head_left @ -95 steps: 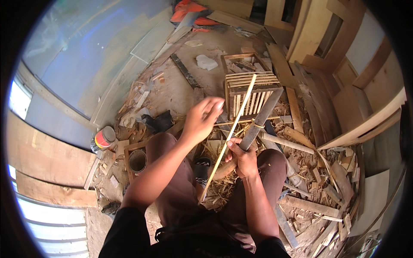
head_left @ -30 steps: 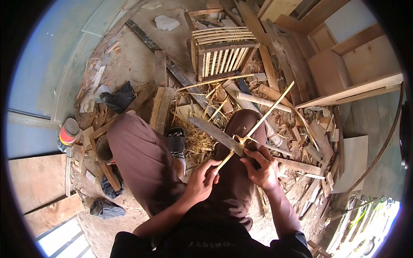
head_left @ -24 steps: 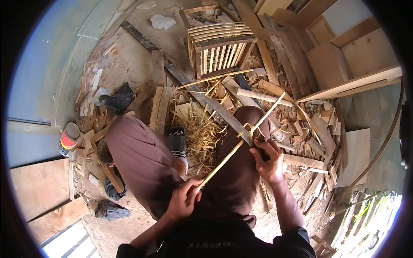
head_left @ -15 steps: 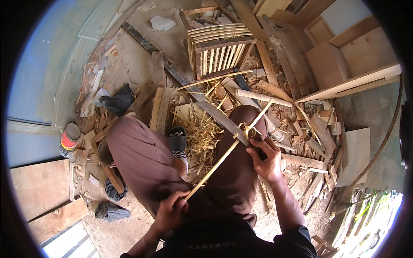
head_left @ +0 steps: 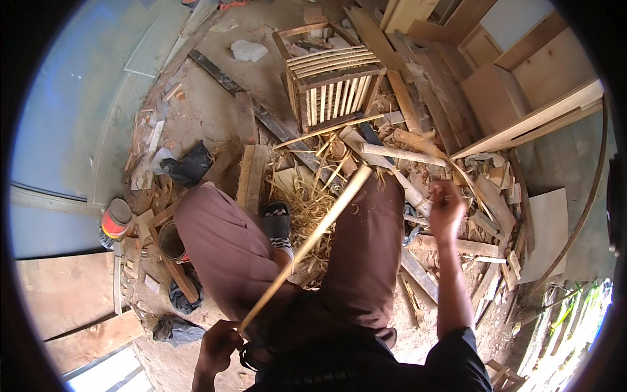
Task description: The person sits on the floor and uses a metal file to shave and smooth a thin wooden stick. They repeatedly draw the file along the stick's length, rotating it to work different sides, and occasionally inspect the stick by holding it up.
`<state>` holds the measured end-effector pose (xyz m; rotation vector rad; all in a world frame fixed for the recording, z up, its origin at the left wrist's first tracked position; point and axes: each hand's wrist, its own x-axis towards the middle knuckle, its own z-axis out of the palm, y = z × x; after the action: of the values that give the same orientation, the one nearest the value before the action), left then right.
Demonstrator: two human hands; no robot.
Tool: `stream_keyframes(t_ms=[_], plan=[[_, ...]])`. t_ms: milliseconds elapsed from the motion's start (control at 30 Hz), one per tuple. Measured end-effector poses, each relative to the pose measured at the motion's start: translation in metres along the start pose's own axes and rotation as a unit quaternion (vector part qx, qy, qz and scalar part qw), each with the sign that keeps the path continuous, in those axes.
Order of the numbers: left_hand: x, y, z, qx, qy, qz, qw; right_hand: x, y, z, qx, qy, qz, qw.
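Observation:
A long pale bamboo strip (head_left: 304, 248) slants across my lap. Its thicker far end rises over my right knee, and my left hand (head_left: 219, 346) pinches the near end beside my hip. Raised to the right of that knee, my right hand (head_left: 448, 212) is apart from the strip. Its fingers look curled in but are smeared by motion; what they hold cannot be made out. Between my legs lies a heap of curly shavings (head_left: 307, 202).
A slatted wooden frame (head_left: 336, 78) stands ahead, with bamboo poles (head_left: 401, 154) and scrap boards (head_left: 457, 245) before and right of it. To the left are a paint can (head_left: 117, 219), a dark pot (head_left: 171, 242) and a black plastic bag (head_left: 189, 163). A wooden cabinet (head_left: 529, 124) leans at right.
My right hand has lifted away from the strip toward the right, and the dark flat blade it held across the strip no longer shows. My left hand has drawn the strip back, down and left.

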<state>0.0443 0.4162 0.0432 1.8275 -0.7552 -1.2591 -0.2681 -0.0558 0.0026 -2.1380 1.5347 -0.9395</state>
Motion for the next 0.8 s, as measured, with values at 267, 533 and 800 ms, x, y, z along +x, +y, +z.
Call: stream_keyframes(t_ms=[267, 533, 800], plan=[[0.112, 0.049, 0.082, -0.105, -0.024, 0.081, 0.991, 0.005, -0.038, -0.025, 0.187, -0.087, 0.104, 0.973], [0.219, 0.080, 0.168, -0.219, -0.159, 0.040, 0.962, -0.043, -0.072, -0.020, 0.065, -0.193, -0.118, 0.972], [0.228, 0.105, 0.169, -0.226, -0.171, 0.017, 0.959, -0.059, -0.074, -0.014, -0.030, -0.232, -0.191, 0.953]])
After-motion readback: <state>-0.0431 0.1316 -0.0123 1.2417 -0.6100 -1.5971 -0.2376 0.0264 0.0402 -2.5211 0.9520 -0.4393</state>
